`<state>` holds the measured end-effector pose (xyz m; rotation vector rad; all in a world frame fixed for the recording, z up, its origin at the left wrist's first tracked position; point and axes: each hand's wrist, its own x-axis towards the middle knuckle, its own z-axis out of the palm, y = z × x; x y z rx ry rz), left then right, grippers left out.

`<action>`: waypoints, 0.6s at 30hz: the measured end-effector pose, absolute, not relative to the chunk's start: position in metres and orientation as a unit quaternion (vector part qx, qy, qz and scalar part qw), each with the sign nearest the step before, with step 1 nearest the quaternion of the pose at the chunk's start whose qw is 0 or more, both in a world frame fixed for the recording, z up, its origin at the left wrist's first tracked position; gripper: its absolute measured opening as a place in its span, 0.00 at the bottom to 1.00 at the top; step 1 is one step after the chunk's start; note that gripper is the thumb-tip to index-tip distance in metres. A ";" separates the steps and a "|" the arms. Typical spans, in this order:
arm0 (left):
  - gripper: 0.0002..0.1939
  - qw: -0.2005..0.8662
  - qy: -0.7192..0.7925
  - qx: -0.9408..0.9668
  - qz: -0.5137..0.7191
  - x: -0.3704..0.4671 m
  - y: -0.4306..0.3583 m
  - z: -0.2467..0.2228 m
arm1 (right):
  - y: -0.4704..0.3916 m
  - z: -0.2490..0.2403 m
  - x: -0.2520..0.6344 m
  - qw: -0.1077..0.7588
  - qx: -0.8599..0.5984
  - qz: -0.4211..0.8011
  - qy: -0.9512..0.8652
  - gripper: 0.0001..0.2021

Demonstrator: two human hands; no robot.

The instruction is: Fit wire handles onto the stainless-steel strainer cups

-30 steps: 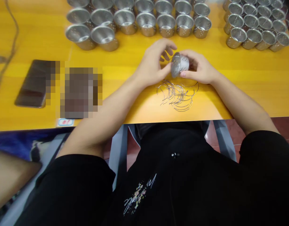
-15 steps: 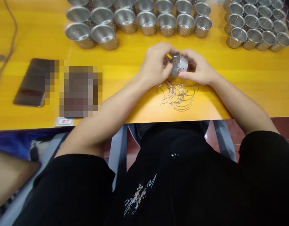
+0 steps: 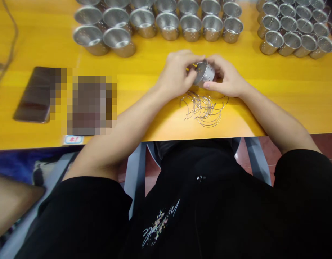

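A small perforated metal cup [image 3: 208,73] is tilted between my two hands above the yellow table, its mouth facing left. My right hand [image 3: 227,76] is wrapped round its right side, with the thumb along the lower edge. My left hand [image 3: 179,73] is closed at the cup's rim, fingertips pinched near the top and thumb by the mouth; whether it grips the rim or a thin wire there is too small to tell. Just below the hands lies a loose pile of curved thin wires [image 3: 206,108].
Rows of metal cups [image 3: 191,27] stand along the back. More cups, some with wire handles [image 3: 272,42], are at the back right. A dark phone [image 3: 33,94] and a blurred-out object [image 3: 87,104] lie left. Another person's arm [image 3: 14,201] shows at lower left.
The cup has turned and shifted slightly left between my hands. My left hand's fingertips have moved a little along the rim. The wire pile is unchanged.
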<state>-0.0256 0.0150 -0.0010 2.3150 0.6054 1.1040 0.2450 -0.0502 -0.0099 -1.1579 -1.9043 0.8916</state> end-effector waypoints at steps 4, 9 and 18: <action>0.17 0.250 0.236 0.850 0.400 -0.027 0.012 0.002 | -0.049 -0.010 0.244 0.357 -0.453 0.340 -0.743 0.51; 0.14 0.245 0.253 0.852 0.387 -0.027 0.006 0.009 | -0.048 -0.012 0.245 0.364 -0.442 0.343 -0.744 0.49; 0.15 0.258 0.233 0.860 0.373 -0.030 0.008 0.010 | -0.052 -0.005 0.236 0.352 -0.447 0.340 -0.748 0.47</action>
